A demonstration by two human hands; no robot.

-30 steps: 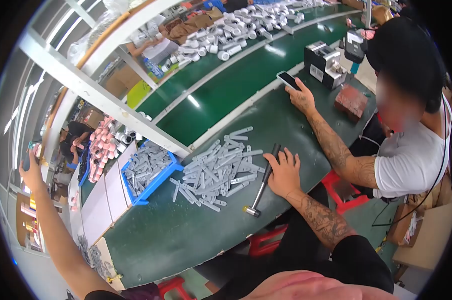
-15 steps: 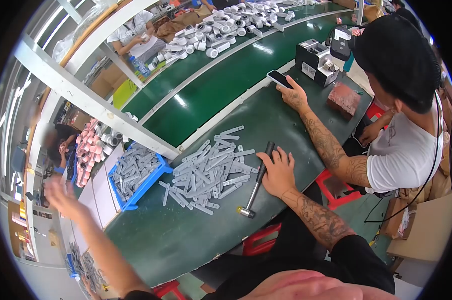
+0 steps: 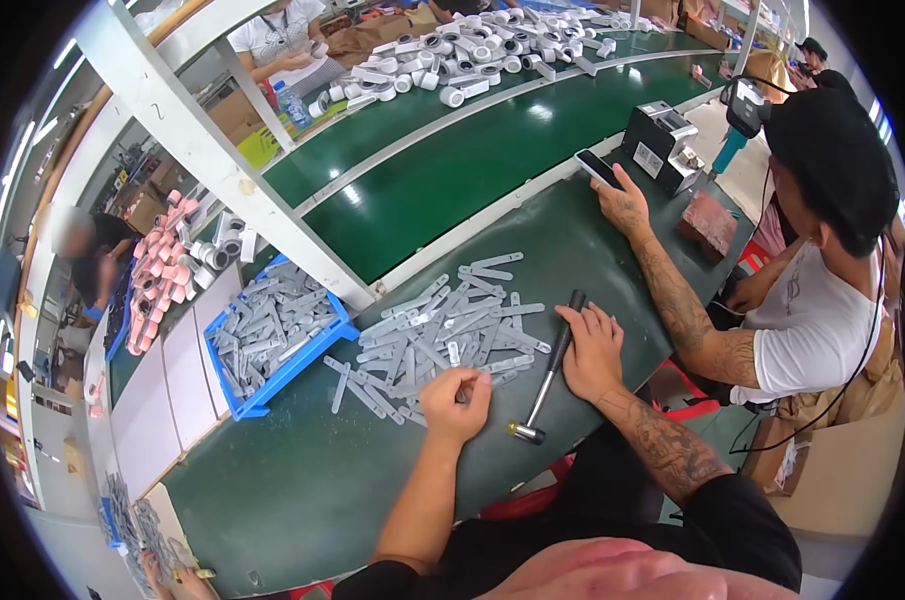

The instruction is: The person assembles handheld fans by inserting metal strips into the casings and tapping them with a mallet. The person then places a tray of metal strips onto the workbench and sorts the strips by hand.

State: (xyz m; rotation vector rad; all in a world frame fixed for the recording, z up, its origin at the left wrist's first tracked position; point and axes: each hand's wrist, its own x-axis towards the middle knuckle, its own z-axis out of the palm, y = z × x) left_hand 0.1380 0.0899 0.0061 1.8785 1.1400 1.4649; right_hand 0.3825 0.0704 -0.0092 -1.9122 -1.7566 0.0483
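Note:
My left hand (image 3: 455,405) is curled into a loose fist at the near edge of a pile of flat grey strips (image 3: 437,335); no strip sticks out from its fingers. My right hand (image 3: 592,355) lies on the table with fingers stretched out, its thumb resting against the black handle of a hammer (image 3: 547,385). The hammer's head, with a yellow face on one side, points toward me. Left of the pile, a blue bin (image 3: 317,345) is filled with more such strips.
A co-worker (image 3: 812,310) on the right holds a phone (image 3: 597,168) over the table. Beyond it stand a black-and-white machine (image 3: 660,148) and a reddish block (image 3: 709,224). A white post (image 3: 212,150) rises behind the bin. White parts (image 3: 472,55) heap along the green conveyor (image 3: 422,200).
My left hand has come in from the far left to the pile, its fingers going from spread to curled. My right hand stays by the hammer. The view has shifted slightly.

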